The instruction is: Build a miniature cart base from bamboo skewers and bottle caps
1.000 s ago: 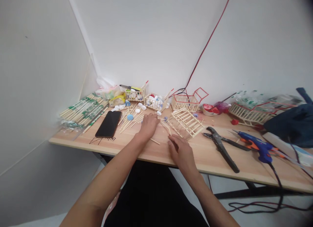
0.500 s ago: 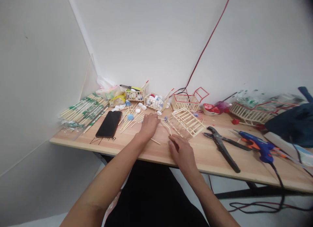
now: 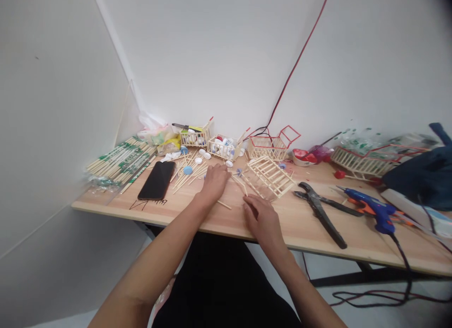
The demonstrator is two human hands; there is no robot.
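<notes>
Thin wooden sticks (image 3: 239, 183) lie between my two hands, just above the table surface or on it; I cannot tell which. My left hand (image 3: 216, 181) is closed at their far left end, its fingertips partly hidden. My right hand (image 3: 263, 217) pinches the near end with thumb and fingers. Right beyond my right hand is a stick-built cart frame (image 3: 273, 177), tipped over, with its slats showing. A small blue wheel (image 3: 239, 172) is beside it. Another loose stick (image 3: 224, 204) lies below my left hand.
Loose sticks with a blue disc (image 3: 188, 170) and a phone (image 3: 157, 181) lie to the left, near bundled sticks (image 3: 122, 158). Stick carts (image 3: 223, 149) line the wall. Pliers (image 3: 323, 215) and a blue glue gun (image 3: 379, 209) with a trailing cord lie right.
The view has shifted very slightly. Both hands keep nearly the same place and grip, and nothing on the table has visibly moved.
</notes>
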